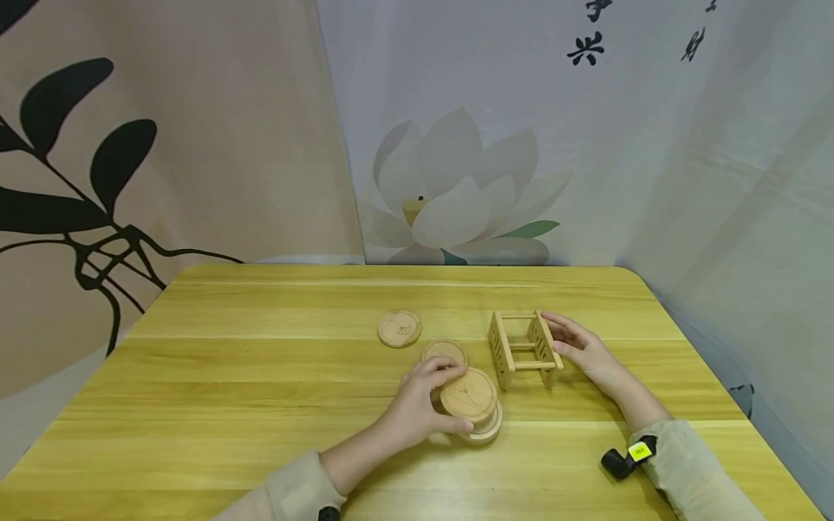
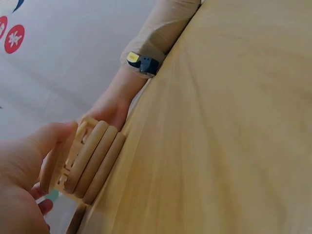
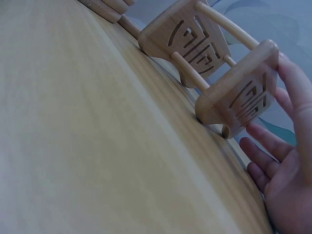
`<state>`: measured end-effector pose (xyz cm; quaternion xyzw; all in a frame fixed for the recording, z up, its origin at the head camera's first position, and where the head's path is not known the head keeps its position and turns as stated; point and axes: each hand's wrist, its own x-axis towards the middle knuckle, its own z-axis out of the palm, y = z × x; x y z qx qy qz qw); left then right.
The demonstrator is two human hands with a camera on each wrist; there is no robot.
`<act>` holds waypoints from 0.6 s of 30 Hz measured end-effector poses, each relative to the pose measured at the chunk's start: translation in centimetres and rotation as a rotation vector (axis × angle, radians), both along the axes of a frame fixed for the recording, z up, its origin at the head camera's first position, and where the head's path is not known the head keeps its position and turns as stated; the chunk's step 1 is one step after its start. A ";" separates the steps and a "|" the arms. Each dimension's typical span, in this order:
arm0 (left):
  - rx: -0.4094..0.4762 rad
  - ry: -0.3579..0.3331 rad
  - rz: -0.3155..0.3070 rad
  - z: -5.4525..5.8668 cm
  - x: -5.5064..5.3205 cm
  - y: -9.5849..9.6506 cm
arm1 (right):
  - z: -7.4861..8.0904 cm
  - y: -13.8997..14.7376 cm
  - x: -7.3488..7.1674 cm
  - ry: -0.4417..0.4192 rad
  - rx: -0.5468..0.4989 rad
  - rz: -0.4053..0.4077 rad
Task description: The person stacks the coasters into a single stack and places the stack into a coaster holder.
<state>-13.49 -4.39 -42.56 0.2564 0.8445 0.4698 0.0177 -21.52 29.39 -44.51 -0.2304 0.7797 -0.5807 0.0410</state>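
My left hand (image 1: pixel 417 409) grips the rim of a round wooden coaster (image 1: pixel 468 394) with a line carving, thumb at the near side and fingers at the far side. Seen from the left wrist, this coaster (image 2: pixel 56 163) is tilted and apart from a stack of coasters (image 2: pixel 97 161) below it. My right hand (image 1: pixel 584 353) holds the right side panel of a wooden coaster holder (image 1: pixel 521 365) between thumb and fingers. The holder stands upright on the table, its cut-out panels (image 3: pixel 192 44) joined by round rods. No coaster shows in it.
Two more coasters lie flat on the wooden table (image 1: pixel 228 405): one carved coaster (image 1: pixel 399 329) farther back, and another coaster (image 1: pixel 444 352) partly behind my left hand. A printed curtain (image 1: pixel 469 145) hangs behind the table's far edge.
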 end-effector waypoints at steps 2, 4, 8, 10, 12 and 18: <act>0.005 -0.006 -0.004 -0.1 0.0 0.1 | 0.0 0.0 0.0 0.000 0.005 0.001; 0.007 -0.008 -0.006 -0.2 0.1 0.2 | 0.0 0.0 0.0 0.002 0.008 0.004; 0.007 -0.021 -0.011 -0.4 0.3 0.4 | 0.1 0.0 0.0 -0.001 0.003 0.013; 0.003 -0.026 -0.012 -0.4 0.4 0.5 | 0.2 -0.1 0.0 -0.004 0.000 0.011; 0.000 -0.030 -0.013 -0.4 0.4 0.6 | 0.3 -0.1 0.1 0.001 -0.003 0.011; -0.015 -0.039 -0.023 -0.5 0.6 0.8 | 0.2 -0.1 0.1 0.005 -0.008 0.005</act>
